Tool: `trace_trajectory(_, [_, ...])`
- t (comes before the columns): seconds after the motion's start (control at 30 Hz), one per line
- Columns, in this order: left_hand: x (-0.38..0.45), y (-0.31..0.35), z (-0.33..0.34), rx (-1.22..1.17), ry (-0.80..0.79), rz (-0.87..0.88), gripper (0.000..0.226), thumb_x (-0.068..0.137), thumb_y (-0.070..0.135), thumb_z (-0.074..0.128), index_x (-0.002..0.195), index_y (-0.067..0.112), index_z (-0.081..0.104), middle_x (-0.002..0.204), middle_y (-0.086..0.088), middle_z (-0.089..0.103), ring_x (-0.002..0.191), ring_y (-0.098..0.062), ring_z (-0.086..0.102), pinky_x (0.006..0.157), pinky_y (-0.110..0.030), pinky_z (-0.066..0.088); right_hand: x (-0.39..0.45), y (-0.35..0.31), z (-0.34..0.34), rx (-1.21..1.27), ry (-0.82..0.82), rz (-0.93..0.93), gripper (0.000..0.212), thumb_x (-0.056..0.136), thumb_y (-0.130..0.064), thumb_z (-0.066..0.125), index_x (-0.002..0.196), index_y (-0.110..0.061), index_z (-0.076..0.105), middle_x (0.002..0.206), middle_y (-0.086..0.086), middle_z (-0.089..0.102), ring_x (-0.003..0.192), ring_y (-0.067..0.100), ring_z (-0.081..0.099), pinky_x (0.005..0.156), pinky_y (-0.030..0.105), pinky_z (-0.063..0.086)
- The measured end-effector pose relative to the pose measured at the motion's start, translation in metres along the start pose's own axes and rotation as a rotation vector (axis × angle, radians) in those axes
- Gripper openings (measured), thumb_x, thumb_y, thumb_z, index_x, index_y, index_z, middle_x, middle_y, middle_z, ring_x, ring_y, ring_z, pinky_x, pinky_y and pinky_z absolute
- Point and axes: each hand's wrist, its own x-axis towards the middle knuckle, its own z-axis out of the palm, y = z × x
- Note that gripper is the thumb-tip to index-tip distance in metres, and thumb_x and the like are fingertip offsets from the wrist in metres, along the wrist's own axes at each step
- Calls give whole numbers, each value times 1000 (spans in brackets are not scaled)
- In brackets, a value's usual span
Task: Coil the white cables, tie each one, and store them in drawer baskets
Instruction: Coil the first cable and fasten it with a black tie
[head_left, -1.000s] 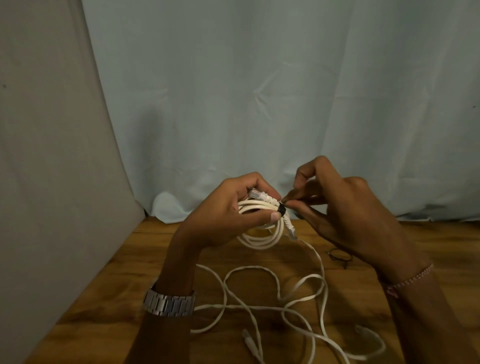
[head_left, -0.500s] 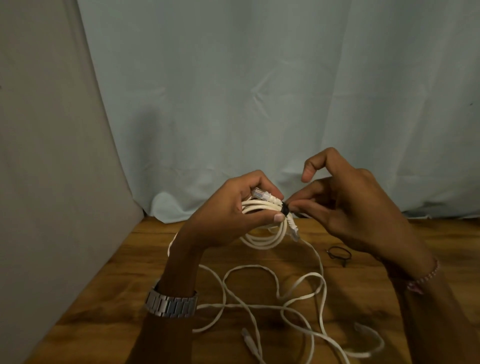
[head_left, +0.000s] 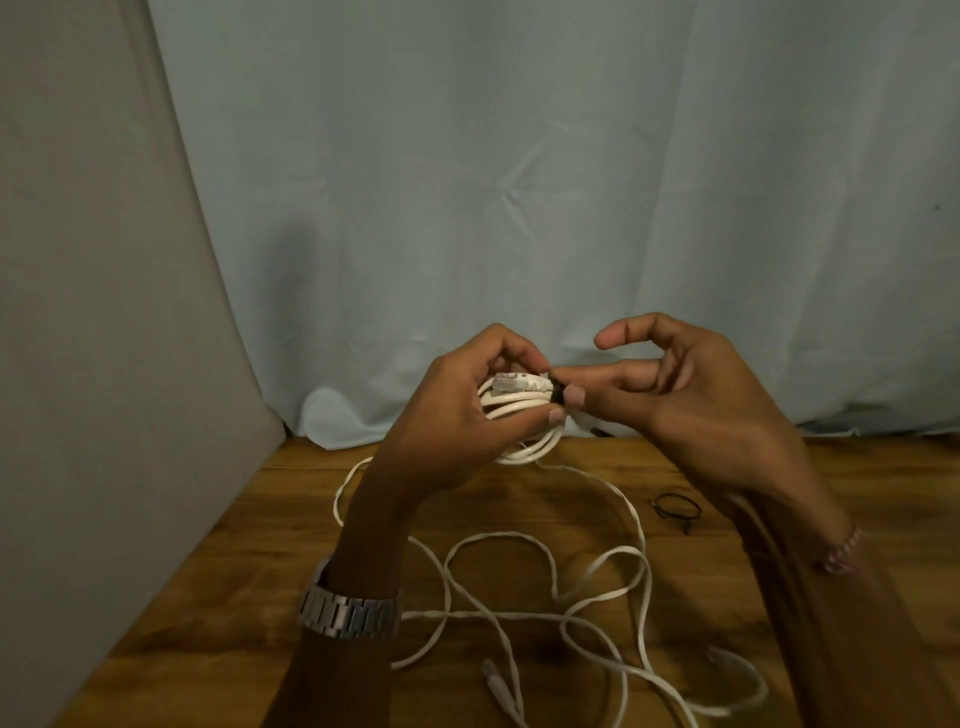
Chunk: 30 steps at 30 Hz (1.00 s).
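Observation:
My left hand grips a coiled white cable in the air above the wooden table, thumb pressed across the loops. A clear plug lies on top of the coil. A black tie wraps the coil's right side, and my right hand pinches it between thumb and middle finger, with the index finger lifted. Loose white cable sprawls in loops on the table below, its plugs near the front edge.
A second black tie lies on the table under my right wrist. A pale blue curtain hangs behind the table and a grey panel closes the left side. No drawer baskets are in view.
My right hand's index finger has lifted off the tie and the hand has opened up while the thumb and middle finger stay at the tie. The coil stays in my left hand.

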Motion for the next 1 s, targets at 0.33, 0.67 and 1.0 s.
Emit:
trace_trajectory(0.33, [1,5,4,153,62,108,41,80,20,84,112,15,60,94,7,70,85,-8,70,72,-32,59,6,7,3,-68,89,-52,47,65,-8,90,104,-14,62,90,1,80,85,17,78,85,49,61])
trace_trajectory(0.67, [1,7,5,88,22,69,45,78,25,81,115,18,57,95,4,72,87,-12,71,76,-39,60,7,7,0,-113,99,-60,42,58,-4,93,93,-10,69,81,1,80,79,15,78,80,42,63])
trace_trajectory(1.0, [-1,7,-4,-18,-58,-29,46,72,14,87,109,21,60,91,1,73,83,-18,72,77,-47,60,6,5,0,-27,40,-24,37,63,-5,90,94,-6,71,79,3,79,76,15,78,66,23,61])
